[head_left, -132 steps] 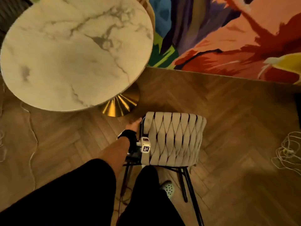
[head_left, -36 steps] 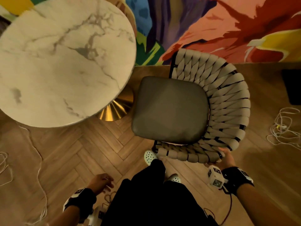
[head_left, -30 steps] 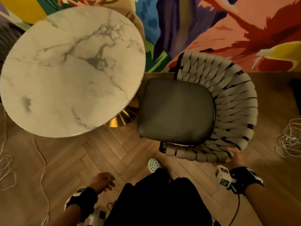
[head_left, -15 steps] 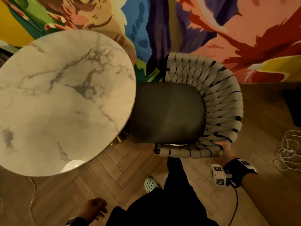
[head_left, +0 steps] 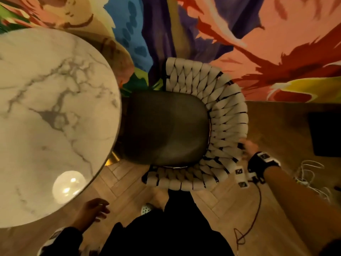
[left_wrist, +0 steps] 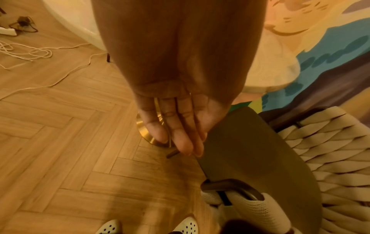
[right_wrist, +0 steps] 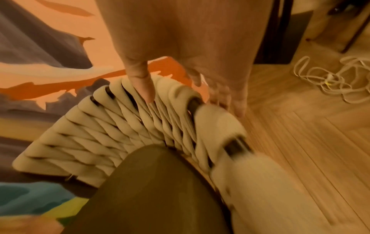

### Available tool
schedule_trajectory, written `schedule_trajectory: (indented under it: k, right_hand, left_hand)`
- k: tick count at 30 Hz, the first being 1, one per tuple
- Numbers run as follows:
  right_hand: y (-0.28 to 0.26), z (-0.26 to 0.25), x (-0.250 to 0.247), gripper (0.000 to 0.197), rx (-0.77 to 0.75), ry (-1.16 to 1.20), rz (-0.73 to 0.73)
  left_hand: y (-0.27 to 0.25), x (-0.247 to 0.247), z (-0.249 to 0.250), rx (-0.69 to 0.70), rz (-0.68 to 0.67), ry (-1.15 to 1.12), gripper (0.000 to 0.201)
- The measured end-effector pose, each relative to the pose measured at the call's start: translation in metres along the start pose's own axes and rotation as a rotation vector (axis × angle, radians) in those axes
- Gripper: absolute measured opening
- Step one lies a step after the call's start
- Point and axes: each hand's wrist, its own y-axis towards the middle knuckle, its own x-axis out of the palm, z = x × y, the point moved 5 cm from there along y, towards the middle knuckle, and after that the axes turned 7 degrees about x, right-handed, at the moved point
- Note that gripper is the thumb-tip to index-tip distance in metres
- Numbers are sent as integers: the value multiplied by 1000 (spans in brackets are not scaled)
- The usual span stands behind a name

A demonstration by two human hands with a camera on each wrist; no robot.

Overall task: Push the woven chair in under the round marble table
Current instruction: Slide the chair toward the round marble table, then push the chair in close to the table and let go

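The round white marble table (head_left: 51,117) fills the left of the head view. The woven chair (head_left: 227,115) stands to its right, its back away from the table. The front edge of its dark seat cushion (head_left: 166,126) lies under the tabletop's rim. My right hand (head_left: 246,146) grips the outer rim of the woven back. In the blurred right wrist view the thumb (right_wrist: 143,85) lies on the inner weave, the fingers (right_wrist: 226,95) on the outside. My left hand (head_left: 96,207) hangs free beside the table, fingers straight (left_wrist: 180,134), holding nothing.
The table's gold base (left_wrist: 152,137) stands on herringbone wood floor just left of the seat. A colourful painted surface (head_left: 221,34) runs behind the chair. Loose white cables (head_left: 310,174) and a dark object (head_left: 324,133) lie at right, more cables (left_wrist: 24,52) at left. My clog (head_left: 146,209) is near the chair.
The chair has slid left, so its seat front now sits under the tabletop. My right hand has shifted along the woven back, still holding it. The left hand stays free.
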Motion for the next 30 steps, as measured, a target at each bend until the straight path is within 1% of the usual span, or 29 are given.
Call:
schedule_trajectory:
  k: [2,3,5,7,8,10,11,12,13,14,15,16,17,18,19,20,21,23,24,26,27,28,29,30]
  right_hand:
    - [6,-42,-3,74,-34,36,46]
    - [8,-59,-4,76,-53,61,51]
    - [19,-84,2,71,-111,49,5]
    - [27,-103,14,66,-151,-43,-14]
    - [35,-111,15,64,-165,-85,9]
    - [26,-117,14,62,-150,-163,65]
    - [17,-120,16,60,-149,-207,91]
    - [20,-120,17,59,-158,-227,96]
    - [23,-120,19,58,-163,-221,82]
    - [27,-120,21,59,-169,-195,58]
    - [31,-122,21,60,-170,-191,62]
    - [46,-123,20,62,-177,-172,43]
    - [61,-124,18,65,-171,-172,45]
    - [68,-127,20,68,-181,-182,40]
    - [79,-130,23,70,-187,-194,41]
    - [97,-135,25,71,-198,-199,32]
    - [96,-140,31,73,-207,-213,5]
    - [63,-152,52,77,-217,-244,-32]
    - [61,-159,60,72,-233,-260,-42]
    - [62,-173,68,55,-244,-291,-63]
    - [61,-177,74,57,-237,-327,-63]
    - [57,-183,81,60,-262,-368,-58]
    - [50,-185,90,63,-323,-463,-41]
    - [40,-189,99,64,-417,-574,39]
  left_hand:
    - [-3,1,4,-7,-5,-18,23]
    - [-8,1,7,-16,-11,-29,23]
    - [-17,-1,-3,-62,4,-26,25]
    - [-28,-7,-22,-126,48,-74,25]
    - [-32,-7,-32,-146,63,-97,25]
    - [-41,-11,-55,-216,85,-73,24]
    - [-43,-9,-64,-235,69,-80,23]
    - [-50,-5,-69,-252,27,-111,24]
    - [-51,0,-80,-250,-40,-150,30]
    - [-40,-6,-107,-159,-26,-147,44]
    - [-33,-11,-116,2,4,-71,54]
    - [-32,-8,-118,-1,-32,-28,50]
    - [-40,2,-118,-119,-73,-61,37]
    - [-49,3,-102,-196,-59,-66,26]
    - [-54,1,-89,-222,-9,-32,23]
    - [-52,1,-84,-255,28,-44,22]
    - [-50,2,-73,-271,43,-70,23]
    - [-48,-6,-66,-255,88,-62,23]
    - [-47,-9,-67,-250,108,-55,23]
    - [-55,-10,-67,-258,117,-37,24]
    - [-60,-10,-70,-268,110,-15,25]
    - [-62,-10,-74,-272,116,-29,25]
    - [-66,-9,-79,-285,117,-48,24]
    - [-69,-8,-83,-292,127,-69,23]
